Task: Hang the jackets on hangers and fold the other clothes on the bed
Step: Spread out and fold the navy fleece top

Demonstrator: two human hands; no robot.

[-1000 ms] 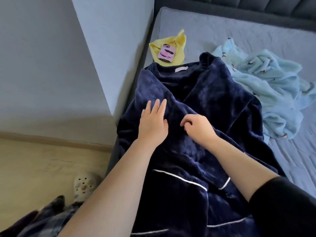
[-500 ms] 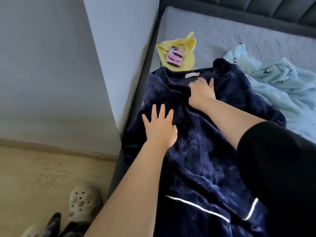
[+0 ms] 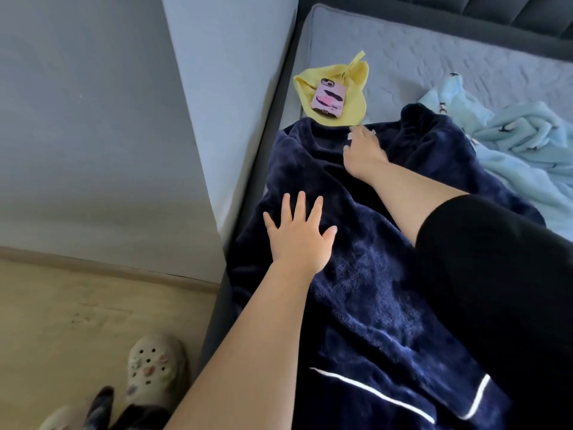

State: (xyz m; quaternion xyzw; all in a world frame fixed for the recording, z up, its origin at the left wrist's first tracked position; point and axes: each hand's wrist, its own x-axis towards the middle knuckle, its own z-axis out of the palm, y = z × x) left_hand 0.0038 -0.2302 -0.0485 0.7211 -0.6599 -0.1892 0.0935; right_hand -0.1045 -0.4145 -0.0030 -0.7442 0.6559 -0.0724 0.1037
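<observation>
1. Your left hand (image 3: pixel 299 240) lies palm down on the navy fleece garment (image 3: pixel 372 290). The fingers are straight and spread, pressing its left half about mid-length.
2. Your right hand (image 3: pixel 364 153) is at the garment's collar end, touching the fabric. The fingertips are blurred, so I can't tell whether they pinch the fleece or only lie on it.
3. The hands are apart: the left sits lower on the garment, the right farther up it. Your right forearm crosses over the garment, and the black sleeve (image 3: pixel 496 274) covers part of its right side.
4. The navy garment is spread lengthwise on the bed (image 3: pixel 434 57), collar end away from you. Its left edge drapes over the bed's side.
5. White piping (image 3: pixel 372 395) runs across the garment's near end.
6. Past the collar end, a yellow cloth (image 3: pixel 356 76) lies on the mattress, touching the garment's edge. A phone (image 3: pixel 328 99) in a pink case rests on that cloth.
7. Right of the navy garment is a crumpled light blue garment (image 3: pixel 521 141) with a small dark print, touching the navy garment's right edge.
8. Left of the navy garment there's a grey wall (image 3: pixel 232 88), then wooden floor (image 3: pixel 77 305).
9. A pale clog (image 3: pixel 152 367) with charms is on the floor, left of the garment's near end.
</observation>
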